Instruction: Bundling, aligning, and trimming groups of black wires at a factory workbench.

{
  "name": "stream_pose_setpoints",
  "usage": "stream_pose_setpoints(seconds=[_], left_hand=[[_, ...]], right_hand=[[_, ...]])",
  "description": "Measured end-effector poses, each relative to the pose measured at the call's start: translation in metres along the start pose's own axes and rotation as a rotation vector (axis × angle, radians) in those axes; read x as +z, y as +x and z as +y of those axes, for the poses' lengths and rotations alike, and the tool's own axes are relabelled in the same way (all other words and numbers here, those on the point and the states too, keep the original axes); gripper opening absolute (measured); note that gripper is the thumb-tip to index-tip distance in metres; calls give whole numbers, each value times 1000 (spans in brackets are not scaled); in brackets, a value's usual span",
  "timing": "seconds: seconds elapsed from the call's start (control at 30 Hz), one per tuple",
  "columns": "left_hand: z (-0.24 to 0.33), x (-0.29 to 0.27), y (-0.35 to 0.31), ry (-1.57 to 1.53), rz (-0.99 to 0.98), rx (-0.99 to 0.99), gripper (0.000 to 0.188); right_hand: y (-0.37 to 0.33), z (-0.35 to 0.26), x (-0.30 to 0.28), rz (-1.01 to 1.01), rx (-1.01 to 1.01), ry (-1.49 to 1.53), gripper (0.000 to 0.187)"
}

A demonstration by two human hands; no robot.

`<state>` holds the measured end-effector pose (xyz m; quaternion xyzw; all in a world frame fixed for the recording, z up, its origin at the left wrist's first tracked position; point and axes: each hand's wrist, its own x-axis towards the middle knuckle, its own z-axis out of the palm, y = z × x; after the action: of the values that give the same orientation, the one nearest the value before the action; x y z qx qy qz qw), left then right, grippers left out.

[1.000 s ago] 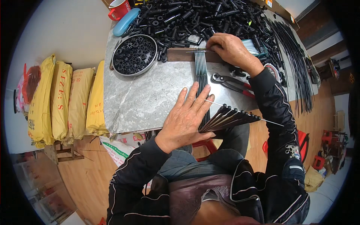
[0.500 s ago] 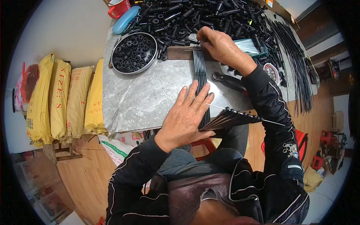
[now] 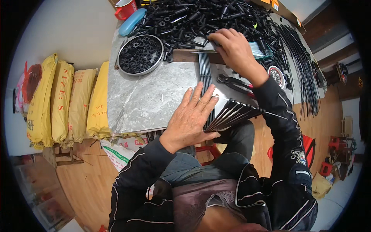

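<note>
My left hand (image 3: pixel 192 114) lies flat, fingers spread, on a row of thin dark ribs (image 3: pixel 205 67) laid side by side on the grey table. From beside its thumb, the ribs fan out over the table's front edge; their black knobbed ends (image 3: pixel 247 105) are threaded on a thin metal rod (image 3: pixel 276 115). At the ribs' far ends, my right hand (image 3: pixel 237 52) is closed, thumb and fingers bent together above a brown wooden strip (image 3: pixel 185 55). Thin wires (image 3: pixel 199 52) cross the rib ends near its fingertips. What the right fingers hold is hidden.
Black-and-red pliers (image 3: pixel 234 82) lie right of the ribs. A round tray (image 3: pixel 120 66) of small black rings stands left. Black tubular parts (image 3: pixel 185 23) heap at the back, near a red mug (image 3: pixel 125 9) and blue case (image 3: pixel 132 22). Long black rods (image 3: pixel 305 77) hang over the right edge.
My right hand has shifted slightly right and nearer to me, with its fingers still bent. The knobbed rib ends have moved a little left and up. My left hand stays nearly in place.
</note>
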<state>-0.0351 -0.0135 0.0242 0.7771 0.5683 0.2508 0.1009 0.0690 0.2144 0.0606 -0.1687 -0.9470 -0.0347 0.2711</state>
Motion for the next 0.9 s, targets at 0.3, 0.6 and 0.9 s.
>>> stream_pose_setpoints(seconds=[0.3, 0.6, 0.9], left_hand=[[-1, -18, -3, 21, -28, 122, 61], [20, -172, 9, -198, 722, 233, 32], [91, -37, -95, -544, -322, -405, 18]], right_hand=[[-17, -37, -3, -157, -424, -38, 34], [-57, -127, -92, -704, 61, 1325, 22], [-146, -104, -63, -1304, 166, 1116, 17]])
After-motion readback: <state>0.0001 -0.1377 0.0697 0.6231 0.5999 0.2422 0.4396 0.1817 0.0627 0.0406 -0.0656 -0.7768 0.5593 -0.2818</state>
